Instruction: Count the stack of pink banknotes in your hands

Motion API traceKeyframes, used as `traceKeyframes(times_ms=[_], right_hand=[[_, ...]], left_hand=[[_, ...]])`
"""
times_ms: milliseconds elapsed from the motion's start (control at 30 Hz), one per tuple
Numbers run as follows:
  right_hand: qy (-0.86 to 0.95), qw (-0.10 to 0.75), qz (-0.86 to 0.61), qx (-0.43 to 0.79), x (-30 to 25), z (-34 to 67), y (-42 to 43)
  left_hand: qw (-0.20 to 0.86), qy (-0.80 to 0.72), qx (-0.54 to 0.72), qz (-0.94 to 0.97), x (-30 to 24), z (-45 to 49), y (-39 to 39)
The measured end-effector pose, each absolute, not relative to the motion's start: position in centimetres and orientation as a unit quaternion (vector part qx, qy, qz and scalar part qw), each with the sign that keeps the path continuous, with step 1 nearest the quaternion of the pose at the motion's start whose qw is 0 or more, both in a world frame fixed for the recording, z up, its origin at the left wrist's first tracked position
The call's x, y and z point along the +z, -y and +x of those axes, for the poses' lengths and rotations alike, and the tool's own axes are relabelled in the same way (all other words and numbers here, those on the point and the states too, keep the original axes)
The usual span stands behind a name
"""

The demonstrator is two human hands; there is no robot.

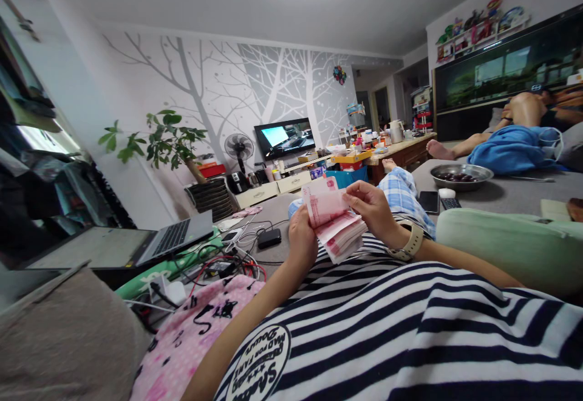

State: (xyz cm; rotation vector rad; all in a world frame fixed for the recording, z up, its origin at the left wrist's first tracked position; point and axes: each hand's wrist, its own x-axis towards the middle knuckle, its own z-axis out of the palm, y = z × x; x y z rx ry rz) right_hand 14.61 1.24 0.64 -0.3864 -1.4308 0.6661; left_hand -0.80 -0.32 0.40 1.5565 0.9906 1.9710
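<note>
A thick stack of pink banknotes (341, 234) is held above my lap, in front of the striped shirt (392, 316). My left hand (301, 237) grips the stack along its left side, its fingers partly hidden behind the notes. At the upper right, my right hand (371, 209) pinches the edge of a raised banknote (325, 206) between thumb and finger. Some notes stand up and bend away from the rest, which fan out below. A light watch (412, 242) is on my right wrist.
Left of me are an open laptop (175, 237), tangled cables and a black box (269, 238). On the right lie a green cushion (505, 246), a phone (429, 202), a remote (450, 203) and a metal bowl (462, 177) of dark round fruit. Another person's leg (473, 143) rests beyond.
</note>
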Motion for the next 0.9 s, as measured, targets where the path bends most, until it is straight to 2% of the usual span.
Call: traceKeyframes(times_ms=[133,333,533,733,900], right_hand=[[0.638,0.685,-0.167,0.309,0.5,14.6,-1.4],[0.652,0.664,-0.147,0.336,0.3,14.7,-1.6],[0.656,0.677,-0.148,0.300,0.3,14.7,-1.7],[0.638,0.682,-0.161,0.318,0.0,14.6,-2.5],[0.636,0.680,-0.162,0.327,-0.1,14.5,-3.0]], left_hand=[[0.177,-0.362,0.703,0.586,0.2,-1.0,0.2],[0.285,-0.343,0.731,0.516,0.3,-0.5,0.2],[0.286,-0.343,0.734,0.512,0.2,-0.5,0.2],[0.377,-0.294,0.726,0.495,-0.2,-0.3,-0.3],[0.397,-0.281,0.722,0.492,-0.5,-0.4,-0.8]])
